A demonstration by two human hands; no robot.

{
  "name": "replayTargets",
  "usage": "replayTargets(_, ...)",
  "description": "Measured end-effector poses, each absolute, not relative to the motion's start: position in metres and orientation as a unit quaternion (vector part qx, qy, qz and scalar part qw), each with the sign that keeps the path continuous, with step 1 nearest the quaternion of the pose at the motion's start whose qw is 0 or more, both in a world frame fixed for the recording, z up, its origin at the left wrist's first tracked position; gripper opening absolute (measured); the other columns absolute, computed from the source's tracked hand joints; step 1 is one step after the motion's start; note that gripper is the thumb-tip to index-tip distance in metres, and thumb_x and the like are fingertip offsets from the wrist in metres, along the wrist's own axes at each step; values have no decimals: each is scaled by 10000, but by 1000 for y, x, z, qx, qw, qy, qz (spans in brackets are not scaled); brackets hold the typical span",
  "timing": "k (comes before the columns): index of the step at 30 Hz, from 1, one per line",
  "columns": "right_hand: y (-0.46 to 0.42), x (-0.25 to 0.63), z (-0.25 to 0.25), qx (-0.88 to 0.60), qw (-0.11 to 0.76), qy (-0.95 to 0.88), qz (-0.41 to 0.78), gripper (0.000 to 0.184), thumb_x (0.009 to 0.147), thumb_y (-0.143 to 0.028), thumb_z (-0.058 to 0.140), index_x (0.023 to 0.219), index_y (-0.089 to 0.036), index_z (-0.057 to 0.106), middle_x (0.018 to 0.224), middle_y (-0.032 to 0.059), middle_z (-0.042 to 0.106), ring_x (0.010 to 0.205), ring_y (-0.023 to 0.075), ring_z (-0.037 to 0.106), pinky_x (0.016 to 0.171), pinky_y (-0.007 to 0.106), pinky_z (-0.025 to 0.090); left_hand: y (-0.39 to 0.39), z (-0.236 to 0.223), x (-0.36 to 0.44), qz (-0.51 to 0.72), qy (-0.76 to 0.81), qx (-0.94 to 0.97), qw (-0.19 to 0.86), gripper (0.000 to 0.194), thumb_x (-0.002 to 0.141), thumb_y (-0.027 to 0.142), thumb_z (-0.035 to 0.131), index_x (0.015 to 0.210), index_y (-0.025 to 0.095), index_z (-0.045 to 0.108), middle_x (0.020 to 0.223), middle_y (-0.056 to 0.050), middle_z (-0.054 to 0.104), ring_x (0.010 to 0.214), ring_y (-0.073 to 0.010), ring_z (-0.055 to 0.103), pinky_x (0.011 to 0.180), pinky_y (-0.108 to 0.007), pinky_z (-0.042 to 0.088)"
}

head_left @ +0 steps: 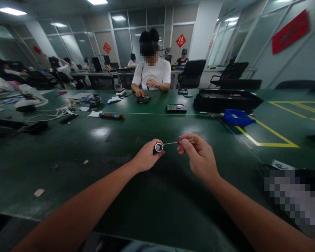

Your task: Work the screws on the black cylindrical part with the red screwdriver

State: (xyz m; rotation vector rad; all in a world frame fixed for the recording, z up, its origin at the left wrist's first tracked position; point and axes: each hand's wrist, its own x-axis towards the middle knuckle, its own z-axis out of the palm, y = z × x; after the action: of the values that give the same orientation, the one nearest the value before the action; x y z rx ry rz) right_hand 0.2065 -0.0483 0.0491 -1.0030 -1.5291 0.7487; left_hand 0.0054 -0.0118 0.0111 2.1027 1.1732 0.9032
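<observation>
My left hand [145, 158] is closed around a short black cylinder with a silver rim [159, 147]; its round end faces me and shows small dark holes or pins inside. In my right hand [201, 157] is a slim screwdriver [170, 143] with a thin metal shaft and a red part near the fingers, gripped between thumb and fingers. The shaft points left, and its tip meets the side of the cylinder by my left fingertips. Whether the tip sits in a screw there I cannot tell. Both hands are above the green table [136, 189].
Across the table a person in a white shirt [152, 73] handles a hard drive [143, 100]. Another hard drive [176, 108], a black tray [227, 100] and a blue bin [238, 117] lie ahead. A dark pen-shaped tool [111, 116] and white cable [51, 115] are left.
</observation>
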Motion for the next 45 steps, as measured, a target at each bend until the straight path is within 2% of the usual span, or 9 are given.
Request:
replayTargets(3,-49,206,45,-416,553,-649,316,196,947,-362,562,1041,-201,620,783,14,670,704,153,646,666,305,526,-11,10,5,341,436,785,279,177,901,279,606,1049,202,549,987,-17,633,892,-183,590,792,-318,440)
replayTargets(11,-50,205,40,-443,492,-692,289,226,960,-377,527,1074,-199,609,832,42,699,735,169,679,680,316,537,-11,9,5,334,437,785,284,167,907,308,599,1028,199,559,950,-16,631,844,-176,578,735,-302,429)
replayTargets(27,-53,202,47,-481,476,-713,182,213,961,-367,513,1037,-205,628,835,47,728,731,176,692,677,302,517,-12,11,6,335,437,791,269,157,903,303,603,1011,198,557,949,-21,630,861,-186,580,765,-316,436)
replayTargets(30,-53,203,50,-500,454,-725,131,211,926,-404,578,934,-209,659,784,32,724,660,163,666,604,276,480,-12,10,5,331,437,795,260,156,901,300,606,1014,203,560,955,-22,631,874,-193,578,765,-318,438)
replayTargets(33,-53,204,51,-525,437,-727,75,313,871,-471,647,702,-210,609,575,-12,626,491,126,559,500,257,397,-10,6,4,326,435,803,247,180,904,323,603,1037,209,558,965,-28,627,898,-204,573,774,-328,439)
replayTargets(35,-54,205,51,-535,431,-725,51,378,853,-502,662,632,-214,558,505,-30,564,447,113,511,479,255,370,-9,4,4,321,435,806,240,192,907,340,598,1045,213,558,966,-31,623,906,-211,569,781,-337,438)
replayTargets(38,-54,205,50,-522,428,-735,55,319,864,-483,659,702,-215,600,566,-20,615,491,125,561,503,258,405,-9,4,4,313,434,810,241,186,910,347,592,1036,214,562,963,-34,620,912,-214,566,785,-343,434)
replayTargets(41,-54,204,51,-476,423,-766,88,156,903,-363,621,914,-211,655,786,25,715,675,162,667,621,277,499,-10,6,4,314,432,810,244,172,916,342,583,1019,207,558,942,-32,616,894,-208,565,763,-332,429)
replayTargets(45,-56,204,53,-428,402,-803,105,181,910,-270,562,1066,-205,628,970,65,717,819,191,685,751,321,534,-10,7,4,307,426,815,245,165,912,333,587,1010,204,558,936,-27,619,872,-200,562,744,-320,423)
